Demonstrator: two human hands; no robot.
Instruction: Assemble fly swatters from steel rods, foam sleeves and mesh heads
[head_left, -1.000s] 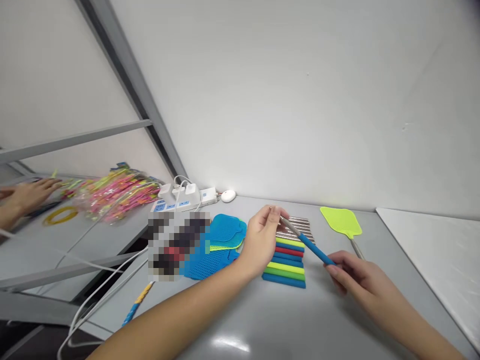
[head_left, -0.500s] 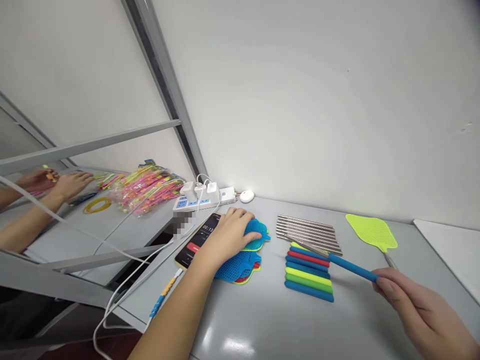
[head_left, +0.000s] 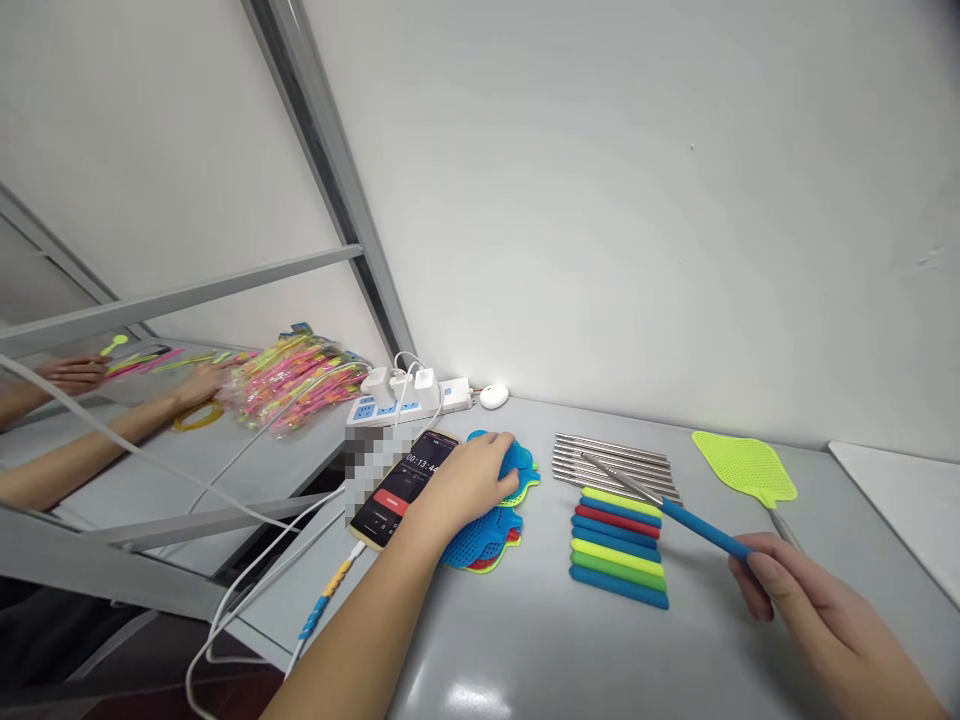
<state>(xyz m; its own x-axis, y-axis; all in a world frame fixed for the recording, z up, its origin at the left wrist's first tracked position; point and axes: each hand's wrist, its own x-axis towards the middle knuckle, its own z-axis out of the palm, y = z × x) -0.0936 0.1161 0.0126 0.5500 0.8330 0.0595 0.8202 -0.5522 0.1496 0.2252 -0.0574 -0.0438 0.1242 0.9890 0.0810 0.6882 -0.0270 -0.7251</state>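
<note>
"What do the hands hold?"
"The right hand (head_left: pixel 799 590) grips a blue handle (head_left: pixel 705 527); a metal rod (head_left: pixel 624 480) juts from it toward the loose steel rods (head_left: pixel 615 446)."
"And the left?"
"The left hand (head_left: pixel 466 482) lies over the pile of mesh swatter heads (head_left: pixel 480 540), beside the phone (head_left: pixel 399 485); whether its fingers pinch one, nobody can tell."
"Where are the other handles (head_left: pixel 619 546)?"
"Side by side on the desk (head_left: pixel 525 640), just in front of the steel rods. A yellow-green swatter (head_left: pixel 746 466) lies to the right, near the wall (head_left: pixel 660 250)."
</note>
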